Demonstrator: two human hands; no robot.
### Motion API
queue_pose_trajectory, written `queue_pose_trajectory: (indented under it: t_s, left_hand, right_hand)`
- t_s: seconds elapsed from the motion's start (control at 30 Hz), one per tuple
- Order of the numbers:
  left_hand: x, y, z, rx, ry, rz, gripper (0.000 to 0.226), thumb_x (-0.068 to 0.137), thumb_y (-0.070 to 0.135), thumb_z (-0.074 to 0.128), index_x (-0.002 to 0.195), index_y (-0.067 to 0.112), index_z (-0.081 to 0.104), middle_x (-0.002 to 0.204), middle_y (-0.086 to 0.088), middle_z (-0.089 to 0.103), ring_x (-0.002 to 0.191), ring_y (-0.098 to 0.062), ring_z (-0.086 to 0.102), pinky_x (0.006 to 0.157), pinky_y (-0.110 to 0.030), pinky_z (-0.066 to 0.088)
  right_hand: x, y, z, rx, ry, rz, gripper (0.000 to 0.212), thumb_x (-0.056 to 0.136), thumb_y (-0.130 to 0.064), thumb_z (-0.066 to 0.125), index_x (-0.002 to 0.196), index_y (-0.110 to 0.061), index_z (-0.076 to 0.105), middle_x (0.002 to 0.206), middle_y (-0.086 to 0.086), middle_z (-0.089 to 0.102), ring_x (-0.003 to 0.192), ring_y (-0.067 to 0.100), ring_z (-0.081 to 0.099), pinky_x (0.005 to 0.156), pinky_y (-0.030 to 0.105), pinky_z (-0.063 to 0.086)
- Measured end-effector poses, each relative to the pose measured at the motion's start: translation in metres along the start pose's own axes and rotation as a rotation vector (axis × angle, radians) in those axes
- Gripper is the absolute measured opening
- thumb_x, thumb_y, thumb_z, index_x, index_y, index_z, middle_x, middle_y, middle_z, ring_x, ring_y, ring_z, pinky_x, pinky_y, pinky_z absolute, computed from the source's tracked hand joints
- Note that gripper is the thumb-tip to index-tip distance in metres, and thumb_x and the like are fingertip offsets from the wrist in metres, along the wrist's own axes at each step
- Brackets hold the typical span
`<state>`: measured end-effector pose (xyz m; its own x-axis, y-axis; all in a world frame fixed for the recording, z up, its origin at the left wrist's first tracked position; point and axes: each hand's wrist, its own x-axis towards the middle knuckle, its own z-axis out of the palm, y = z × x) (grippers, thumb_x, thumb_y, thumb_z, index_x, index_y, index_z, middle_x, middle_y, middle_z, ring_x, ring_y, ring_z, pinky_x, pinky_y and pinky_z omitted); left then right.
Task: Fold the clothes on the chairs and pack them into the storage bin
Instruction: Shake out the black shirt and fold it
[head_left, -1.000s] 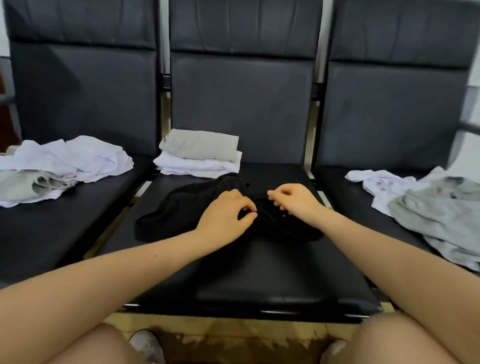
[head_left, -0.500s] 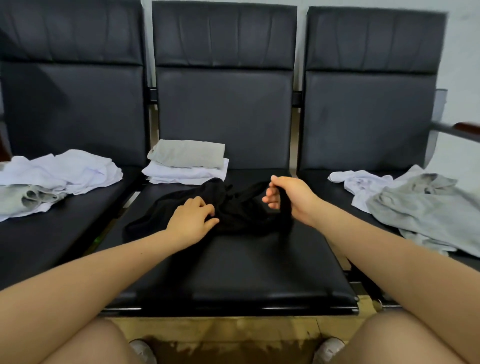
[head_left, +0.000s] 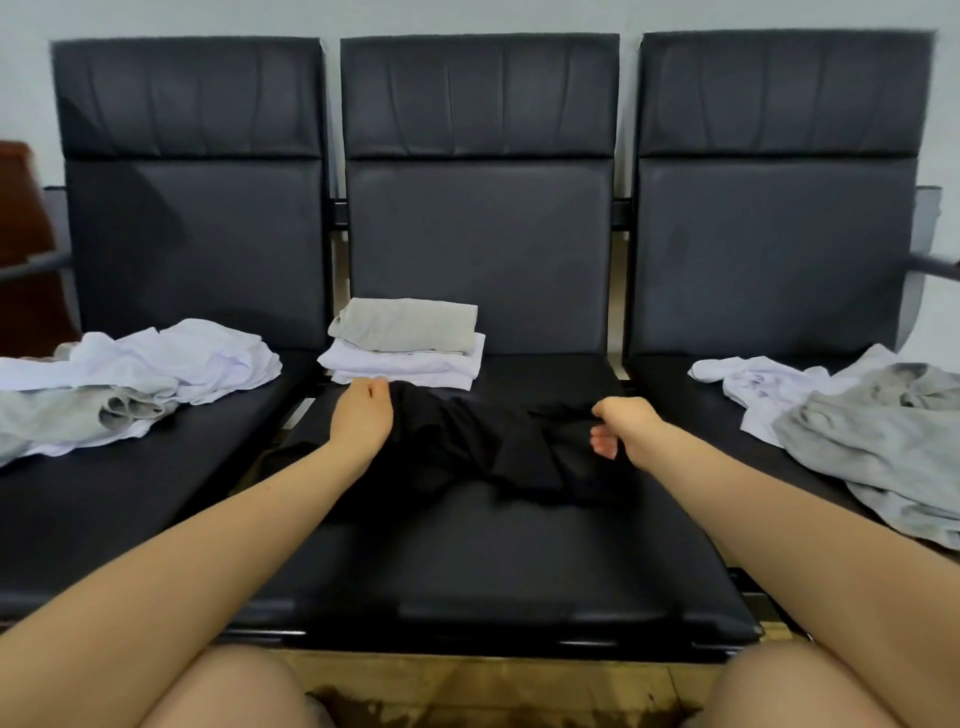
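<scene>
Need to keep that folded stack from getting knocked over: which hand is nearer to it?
Left. The left hand grips the black garment right at the folded stack's front edge. The right hand holds the garment's other end, well off to the stack's right.

- The garment (head_left: 467, 447) I hold is plain black, nearly lost against the seat.
- All three chairs (head_left: 478, 208) are black leather-look, unpatterned.
- My folded stack: a light grey piece (head_left: 408, 325) on top, white ones (head_left: 405, 364) beneath.
- On the left seat, a white shirt (head_left: 176, 358) over a grey one (head_left: 62, 415).
- On the right seat, a white garment (head_left: 763, 384) and a grey garment (head_left: 878, 441).
- The wall (head_left: 467, 15) is pale grey-white.
</scene>
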<state>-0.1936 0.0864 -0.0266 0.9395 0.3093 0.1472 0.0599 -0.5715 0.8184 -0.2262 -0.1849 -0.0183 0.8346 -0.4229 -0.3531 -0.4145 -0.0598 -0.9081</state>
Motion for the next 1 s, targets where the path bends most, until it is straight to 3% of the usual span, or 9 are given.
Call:
queue_pose_trajectory:
  t_s: [0.1,0.17,0.23,0.37,0.43,0.57,0.63,0.87,1.0]
  left_hand:
    - [-0.003,-0.010,0.004,0.157,0.027,0.125,0.015,0.093,0.014,0.045,0.099,0.009,0.058,0.111,-0.015,0.060,0.108,-0.034,0.050,0.089,-0.039,0.040]
    - [-0.009,-0.006,0.002,0.256,0.139,0.341,0.018,0.088,0.010,0.050,0.102,0.013,0.062,0.106,-0.009,0.060,0.106,-0.031,0.049,0.089,-0.042,0.042]
    - [-0.019,0.003,0.002,0.268,0.181,0.584,0.017,0.086,0.009,0.054,0.098,0.015,0.064,0.099,-0.005,0.060,0.098,-0.027,0.050,0.083,-0.039,0.042]
    - [-0.039,0.006,0.010,0.299,-0.093,0.885,0.014,0.087,0.018,0.054,0.096,0.020,0.065,0.092,0.003,0.062,0.091,-0.019,0.055,0.084,-0.036,0.045]
    - [-0.042,0.002,0.015,0.371,-0.176,0.930,0.017,0.090,0.025,0.054,0.103,0.022,0.065,0.096,0.006,0.061,0.093,-0.015,0.055,0.086,-0.031,0.043]
    - [-0.039,-0.007,0.016,0.469,-0.182,0.867,0.038,0.090,0.043,0.052,0.122,0.023,0.058,0.107,0.005,0.061,0.099,-0.017,0.057,0.090,-0.031,0.042]
    - [-0.035,-0.007,0.015,0.477,-0.171,0.777,0.046,0.090,0.050,0.050,0.128,0.025,0.053,0.101,0.006,0.061,0.094,-0.017,0.058,0.089,-0.032,0.043]
    - [-0.032,0.003,0.025,0.671,-0.173,0.656,0.036,0.088,0.061,0.046,0.099,0.035,0.069,0.089,0.005,0.050,0.100,-0.019,0.052,0.089,-0.032,0.036]
    - [-0.041,0.012,0.038,0.551,-0.090,0.748,0.040,0.088,0.061,0.047,0.093,0.031,0.073,0.095,0.007,0.047,0.101,-0.014,0.045,0.089,-0.028,0.032]
  right_hand:
    - [-0.002,0.008,0.007,-0.818,0.197,-0.427,0.043,0.090,-0.036,0.055,0.127,-0.013,0.054,0.125,0.014,0.052,0.118,0.032,0.048,0.093,0.037,0.044]
    - [-0.012,0.006,0.013,-0.857,0.139,-0.686,0.034,0.087,-0.048,0.058,0.107,-0.021,0.064,0.111,0.002,0.061,0.111,0.024,0.055,0.091,0.037,0.047]
    - [-0.018,0.009,0.020,-0.846,-0.089,-0.658,0.040,0.079,-0.062,0.062,0.091,-0.023,0.064,0.093,-0.007,0.063,0.092,0.015,0.060,0.083,0.034,0.051]
    - [-0.013,0.023,0.022,-1.159,-0.224,-0.688,0.037,0.081,-0.049,0.068,0.100,-0.021,0.056,0.094,-0.004,0.055,0.093,0.018,0.058,0.079,0.031,0.047]
    - [-0.013,0.023,0.016,-0.959,-0.275,-0.694,0.018,0.089,-0.032,0.065,0.087,-0.016,0.056,0.077,-0.003,0.055,0.077,0.017,0.058,0.069,0.027,0.044]
    - [-0.013,0.005,0.007,0.126,-0.375,-0.247,0.024,0.096,-0.023,0.054,0.074,-0.016,0.048,0.046,-0.002,0.044,0.038,0.010,0.041,0.043,0.021,0.037]
    - [-0.005,-0.005,0.002,0.394,-0.330,-0.100,0.029,0.099,-0.026,0.049,0.071,-0.021,0.041,0.042,-0.005,0.037,0.033,0.009,0.032,0.038,0.020,0.031]
    - [0.005,0.006,-0.001,0.241,-0.198,-0.099,0.005,0.092,-0.010,0.058,0.087,-0.009,0.058,0.074,0.006,0.057,0.057,0.013,0.050,0.053,0.025,0.042]
    - [0.003,0.005,-0.004,0.162,-0.089,-0.299,0.026,0.091,-0.001,0.056,0.113,-0.014,0.057,0.079,0.005,0.061,0.058,0.010,0.052,0.050,0.018,0.044]
